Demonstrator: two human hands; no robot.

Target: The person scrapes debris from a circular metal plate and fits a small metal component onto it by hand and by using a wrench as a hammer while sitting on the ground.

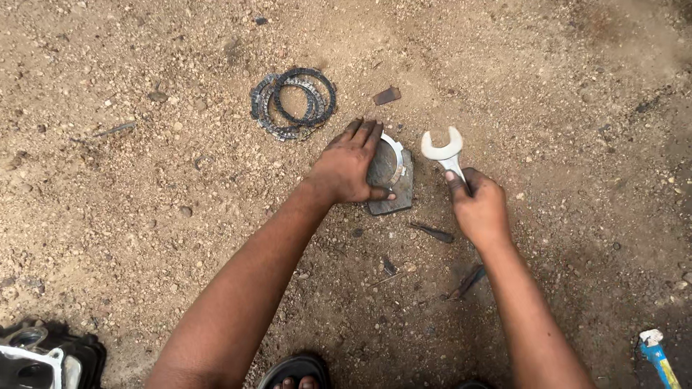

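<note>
My left hand (349,167) presses flat on a thin metal ring plate (395,162) that lies on a dark flat stone or metal slab (398,194) on the dirt ground. My right hand (479,209) grips the handle of a silver open-ended spanner (442,150), its jaw pointing away from me, just right of the slab. A pile of dark toothed ring plates (294,104) lies on the ground beyond my left hand.
The ground is sandy dirt with small stones. A small rusty metal piece (387,95) lies past the slab. A black and silver engine part (43,356) sits at bottom left. A blue-handled tool (657,354) is at bottom right. My sandalled foot (295,374) shows at the bottom.
</note>
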